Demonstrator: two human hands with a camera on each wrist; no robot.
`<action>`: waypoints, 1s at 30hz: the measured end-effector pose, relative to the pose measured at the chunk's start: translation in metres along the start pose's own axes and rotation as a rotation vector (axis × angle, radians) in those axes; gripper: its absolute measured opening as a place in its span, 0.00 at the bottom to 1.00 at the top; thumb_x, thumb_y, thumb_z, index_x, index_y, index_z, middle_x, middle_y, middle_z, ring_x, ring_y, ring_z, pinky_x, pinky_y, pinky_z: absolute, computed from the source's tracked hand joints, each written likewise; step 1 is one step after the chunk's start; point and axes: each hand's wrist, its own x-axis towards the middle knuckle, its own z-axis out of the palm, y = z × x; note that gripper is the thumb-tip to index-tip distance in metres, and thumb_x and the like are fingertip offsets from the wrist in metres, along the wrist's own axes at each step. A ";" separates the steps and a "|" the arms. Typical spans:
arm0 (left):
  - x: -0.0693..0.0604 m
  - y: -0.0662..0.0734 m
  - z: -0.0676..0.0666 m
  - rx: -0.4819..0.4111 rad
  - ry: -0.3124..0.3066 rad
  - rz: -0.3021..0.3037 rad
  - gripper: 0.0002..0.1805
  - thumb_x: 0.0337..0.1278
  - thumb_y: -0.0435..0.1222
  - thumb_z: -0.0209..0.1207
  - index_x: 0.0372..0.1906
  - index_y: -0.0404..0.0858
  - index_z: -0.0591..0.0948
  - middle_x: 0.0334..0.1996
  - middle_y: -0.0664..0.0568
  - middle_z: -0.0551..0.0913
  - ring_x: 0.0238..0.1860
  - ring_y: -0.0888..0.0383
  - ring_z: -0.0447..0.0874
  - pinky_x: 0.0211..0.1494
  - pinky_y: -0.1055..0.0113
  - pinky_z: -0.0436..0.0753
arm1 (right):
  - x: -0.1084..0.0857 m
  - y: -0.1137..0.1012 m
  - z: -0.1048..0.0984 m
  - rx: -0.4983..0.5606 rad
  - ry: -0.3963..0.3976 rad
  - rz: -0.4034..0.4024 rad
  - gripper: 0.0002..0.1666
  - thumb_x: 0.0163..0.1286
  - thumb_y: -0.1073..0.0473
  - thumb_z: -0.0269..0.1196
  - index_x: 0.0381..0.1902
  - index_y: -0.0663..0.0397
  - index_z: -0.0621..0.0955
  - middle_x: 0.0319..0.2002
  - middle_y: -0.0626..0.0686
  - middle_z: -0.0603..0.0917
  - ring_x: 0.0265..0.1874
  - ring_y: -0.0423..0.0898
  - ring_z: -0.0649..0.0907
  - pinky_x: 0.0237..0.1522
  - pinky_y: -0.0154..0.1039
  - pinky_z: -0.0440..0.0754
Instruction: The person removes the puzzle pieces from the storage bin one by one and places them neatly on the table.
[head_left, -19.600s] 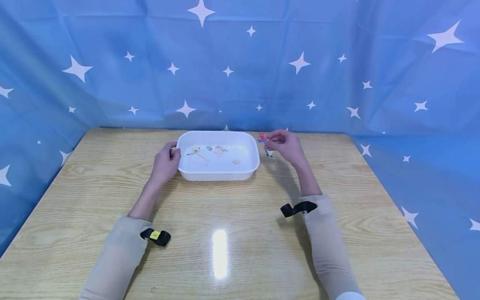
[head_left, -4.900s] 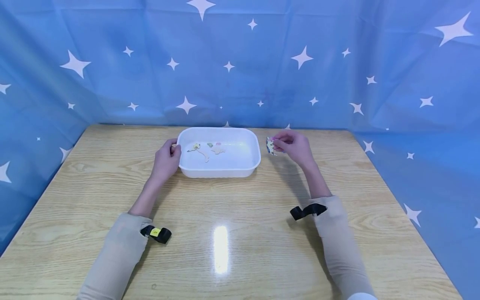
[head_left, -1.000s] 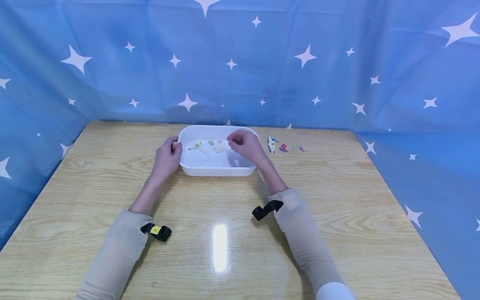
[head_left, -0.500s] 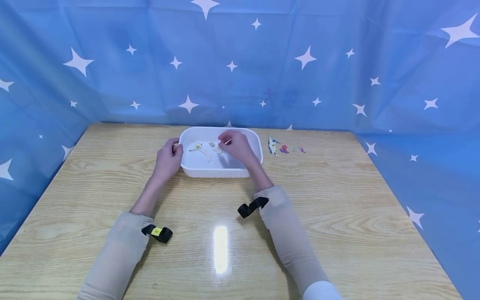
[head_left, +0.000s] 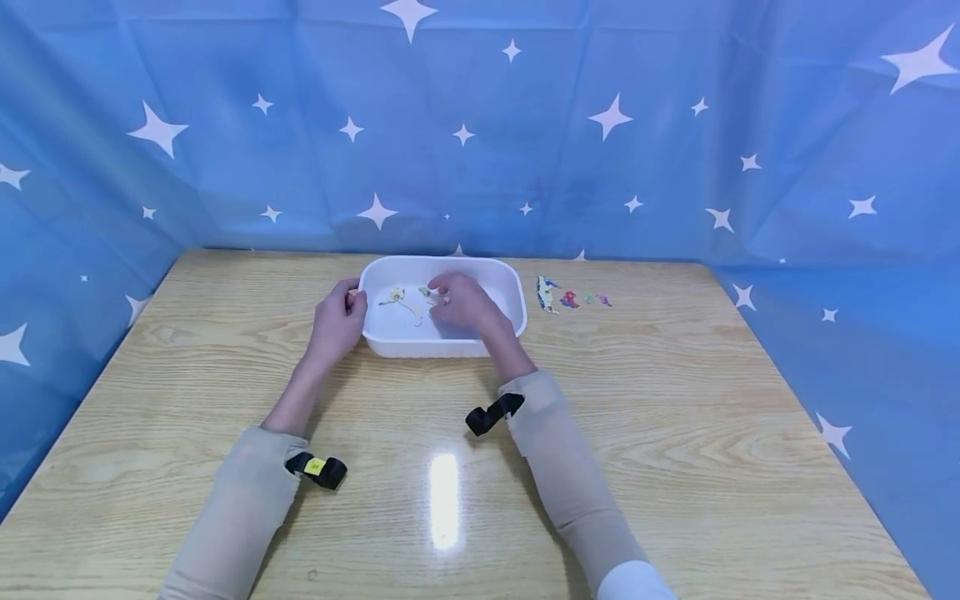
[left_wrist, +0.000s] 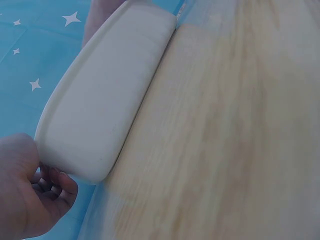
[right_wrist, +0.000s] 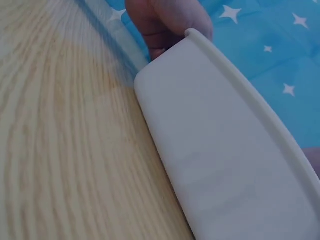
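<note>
My left hand (head_left: 339, 317) grips the left end of a white plastic tray (head_left: 427, 349), thumb at the rim and fingers curled against its outside. My right hand (head_left: 467, 302) reaches into the tray from the right, with thumb and forefinger spread apart over its floor. Near its fingertips lies a small green piece (head_left: 424, 292); a pale piece is mostly covered by the hand. Farther left in the tray are a small yellow piece (head_left: 396, 293) and a pale curved strip (head_left: 414, 315). In both wrist views the tray wall hides these pieces.
Right of the tray, small flat pieces lie in a row on the wooden table (head_left: 637, 450): white-and-blue (head_left: 546, 295), red-and-blue (head_left: 570, 299), green (head_left: 588, 299) and purple (head_left: 604, 300). A blue star-patterned cloth (head_left: 480, 192) hangs behind the table.
The right hand has moved from the row of pieces leftward into the tray, and its thumb and forefinger have spread. The pink piece is now out of sight. My left hand keeps its grip.
</note>
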 end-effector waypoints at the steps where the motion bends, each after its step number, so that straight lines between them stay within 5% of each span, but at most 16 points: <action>1: 0.000 0.000 0.000 0.001 0.001 0.002 0.22 0.77 0.35 0.46 0.66 0.25 0.72 0.30 0.46 0.72 0.27 0.56 0.69 0.27 0.70 0.70 | 0.000 0.001 0.000 -0.031 -0.005 -0.017 0.25 0.68 0.66 0.67 0.62 0.62 0.80 0.55 0.61 0.82 0.53 0.53 0.80 0.58 0.42 0.76; 10: -0.001 0.002 0.000 -0.015 -0.010 0.000 0.23 0.77 0.36 0.45 0.66 0.25 0.71 0.30 0.45 0.72 0.28 0.54 0.69 0.27 0.70 0.70 | 0.001 0.000 0.004 -0.121 -0.003 -0.019 0.16 0.70 0.65 0.65 0.54 0.63 0.84 0.46 0.58 0.85 0.46 0.50 0.81 0.53 0.40 0.78; 20: -0.002 0.001 0.000 -0.010 -0.019 -0.004 0.23 0.78 0.36 0.44 0.66 0.25 0.71 0.31 0.45 0.72 0.29 0.54 0.70 0.27 0.70 0.70 | -0.004 -0.003 0.006 -0.100 0.053 0.012 0.16 0.76 0.67 0.54 0.56 0.64 0.82 0.52 0.58 0.84 0.47 0.48 0.80 0.54 0.40 0.78; 25: -0.002 0.000 0.000 -0.006 -0.015 -0.002 0.23 0.78 0.36 0.45 0.66 0.25 0.71 0.31 0.45 0.72 0.29 0.54 0.70 0.27 0.70 0.70 | -0.005 -0.003 0.005 -0.054 0.139 0.001 0.14 0.74 0.70 0.56 0.51 0.63 0.84 0.48 0.57 0.85 0.43 0.47 0.81 0.50 0.38 0.79; 30: -0.002 0.001 0.000 -0.009 -0.017 0.000 0.23 0.78 0.36 0.44 0.66 0.25 0.71 0.31 0.45 0.72 0.28 0.54 0.69 0.27 0.70 0.70 | -0.008 -0.002 0.002 0.111 0.212 -0.010 0.09 0.74 0.68 0.59 0.47 0.62 0.85 0.36 0.55 0.87 0.34 0.45 0.83 0.39 0.36 0.80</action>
